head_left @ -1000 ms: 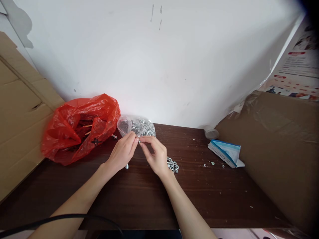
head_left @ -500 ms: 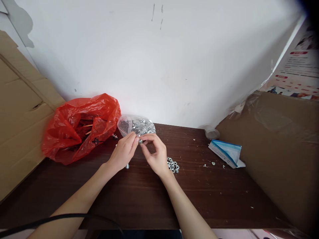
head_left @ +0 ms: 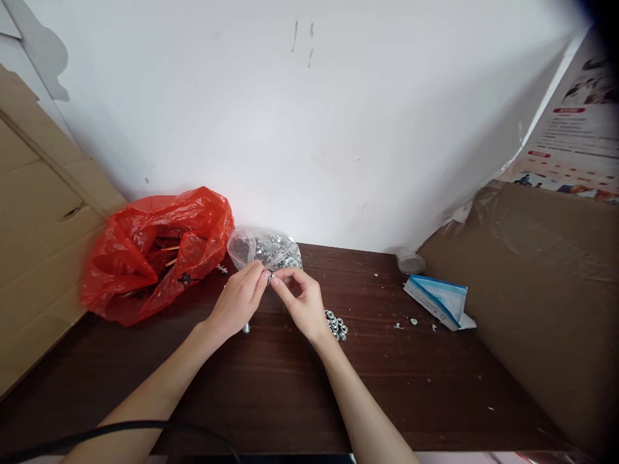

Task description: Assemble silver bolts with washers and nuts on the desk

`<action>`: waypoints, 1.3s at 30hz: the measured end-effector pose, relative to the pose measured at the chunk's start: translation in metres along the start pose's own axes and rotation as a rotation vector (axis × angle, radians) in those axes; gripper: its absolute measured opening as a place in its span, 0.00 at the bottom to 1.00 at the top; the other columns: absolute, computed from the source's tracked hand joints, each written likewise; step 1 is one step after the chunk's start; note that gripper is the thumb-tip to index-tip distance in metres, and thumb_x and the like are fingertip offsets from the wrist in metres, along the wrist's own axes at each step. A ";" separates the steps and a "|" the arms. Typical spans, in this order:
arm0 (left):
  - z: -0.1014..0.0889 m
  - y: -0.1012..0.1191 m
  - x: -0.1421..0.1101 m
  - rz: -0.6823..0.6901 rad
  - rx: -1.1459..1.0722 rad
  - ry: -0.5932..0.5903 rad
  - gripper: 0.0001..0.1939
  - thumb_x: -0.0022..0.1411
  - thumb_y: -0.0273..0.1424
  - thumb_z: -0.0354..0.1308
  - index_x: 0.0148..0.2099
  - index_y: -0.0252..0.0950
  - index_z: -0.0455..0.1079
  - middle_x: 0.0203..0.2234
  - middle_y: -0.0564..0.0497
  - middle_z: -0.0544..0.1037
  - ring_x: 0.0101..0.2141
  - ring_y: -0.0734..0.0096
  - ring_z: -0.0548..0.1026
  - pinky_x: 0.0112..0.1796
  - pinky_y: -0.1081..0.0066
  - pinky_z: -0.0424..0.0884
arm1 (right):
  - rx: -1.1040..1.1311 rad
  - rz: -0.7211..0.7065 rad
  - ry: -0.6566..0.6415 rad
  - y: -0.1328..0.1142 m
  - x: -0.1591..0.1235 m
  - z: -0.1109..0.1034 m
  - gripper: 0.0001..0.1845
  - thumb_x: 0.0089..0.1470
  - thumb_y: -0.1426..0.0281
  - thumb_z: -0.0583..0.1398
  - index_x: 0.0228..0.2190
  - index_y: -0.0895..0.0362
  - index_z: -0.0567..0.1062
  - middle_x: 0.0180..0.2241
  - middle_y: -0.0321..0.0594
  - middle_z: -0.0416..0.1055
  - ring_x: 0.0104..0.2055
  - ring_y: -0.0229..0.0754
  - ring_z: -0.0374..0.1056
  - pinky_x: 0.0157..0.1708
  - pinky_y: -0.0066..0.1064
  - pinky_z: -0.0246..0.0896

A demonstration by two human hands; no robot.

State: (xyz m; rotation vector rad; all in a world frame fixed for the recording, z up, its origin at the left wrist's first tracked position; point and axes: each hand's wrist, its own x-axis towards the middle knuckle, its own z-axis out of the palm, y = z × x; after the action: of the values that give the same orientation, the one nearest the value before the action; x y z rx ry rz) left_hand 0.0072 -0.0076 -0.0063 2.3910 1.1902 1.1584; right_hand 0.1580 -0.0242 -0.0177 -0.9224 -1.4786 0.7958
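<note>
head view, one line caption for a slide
Both hands pinch a small nut beside a clear bag of nuts on a dark table.

bright, even light — edges bowed, corner dark.

You have a long silver bolt (head_left: 246, 327) in your left hand (head_left: 236, 303); most of its shaft is hidden in your fist, and only its lower end pokes out below the palm, just above the dark worktop (head_left: 271, 386). Its top end sits between your fingertips, where your right hand (head_left: 302, 306) pinches a small silver nut (head_left: 271, 278) against it. The nut is tiny and partly covered, so you cannot tell how far it is threaded on. Just right of your right hand lies a small heap of loose silver nuts (head_left: 336, 324), flat on the worktop and touching one another.
</note>
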 end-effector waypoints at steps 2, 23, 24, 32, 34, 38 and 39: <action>-0.001 0.000 0.000 -0.007 -0.002 -0.006 0.14 0.69 0.32 0.39 0.30 0.37 0.53 0.25 0.54 0.61 0.26 0.72 0.62 0.29 0.70 0.58 | 0.047 -0.011 -0.026 -0.001 0.000 0.000 0.08 0.54 0.67 0.61 0.37 0.56 0.74 0.33 0.39 0.72 0.33 0.38 0.67 0.36 0.31 0.64; 0.000 0.002 0.000 -0.022 0.010 -0.029 0.14 0.69 0.32 0.38 0.30 0.38 0.54 0.25 0.53 0.62 0.25 0.72 0.61 0.29 0.70 0.58 | 0.204 -0.074 0.006 -0.003 0.001 0.002 0.06 0.50 0.73 0.63 0.34 0.55 0.74 0.35 0.38 0.70 0.35 0.38 0.67 0.39 0.33 0.66; 0.000 0.002 0.000 -0.022 0.009 -0.030 0.14 0.69 0.33 0.38 0.30 0.38 0.54 0.25 0.53 0.62 0.25 0.72 0.61 0.29 0.70 0.58 | 0.203 -0.076 0.005 -0.003 0.001 0.002 0.06 0.50 0.73 0.63 0.34 0.54 0.74 0.35 0.38 0.70 0.36 0.38 0.67 0.39 0.33 0.66; 0.001 0.001 -0.001 -0.022 0.003 -0.022 0.14 0.69 0.32 0.39 0.30 0.37 0.56 0.26 0.53 0.63 0.26 0.72 0.62 0.29 0.71 0.59 | 0.175 -0.093 0.013 -0.004 0.001 0.002 0.06 0.50 0.75 0.61 0.33 0.54 0.74 0.37 0.40 0.69 0.39 0.40 0.67 0.37 0.32 0.67; 0.001 0.001 0.000 -0.023 0.003 -0.024 0.14 0.69 0.32 0.39 0.30 0.37 0.56 0.25 0.53 0.63 0.26 0.72 0.63 0.30 0.71 0.60 | 0.167 -0.092 0.012 -0.004 0.001 0.002 0.06 0.50 0.75 0.61 0.33 0.54 0.74 0.37 0.40 0.69 0.39 0.39 0.67 0.37 0.31 0.67; 0.001 0.001 0.000 -0.023 0.005 -0.026 0.14 0.69 0.32 0.39 0.30 0.37 0.56 0.25 0.53 0.63 0.26 0.72 0.63 0.30 0.71 0.60 | 0.163 -0.097 0.007 -0.003 0.001 0.002 0.07 0.50 0.75 0.61 0.33 0.54 0.74 0.38 0.39 0.68 0.38 0.39 0.67 0.37 0.31 0.67; 0.001 0.002 0.000 -0.023 0.005 -0.026 0.14 0.69 0.32 0.39 0.30 0.37 0.55 0.25 0.53 0.63 0.26 0.72 0.63 0.29 0.71 0.59 | 0.161 -0.095 0.006 -0.002 0.001 0.002 0.06 0.50 0.74 0.61 0.33 0.54 0.74 0.38 0.39 0.68 0.38 0.39 0.67 0.37 0.31 0.67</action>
State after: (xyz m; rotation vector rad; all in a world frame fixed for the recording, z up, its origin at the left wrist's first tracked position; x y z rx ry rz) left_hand 0.0087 -0.0086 -0.0061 2.3820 1.2104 1.1149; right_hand 0.1559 -0.0247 -0.0153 -0.7278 -1.4200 0.8287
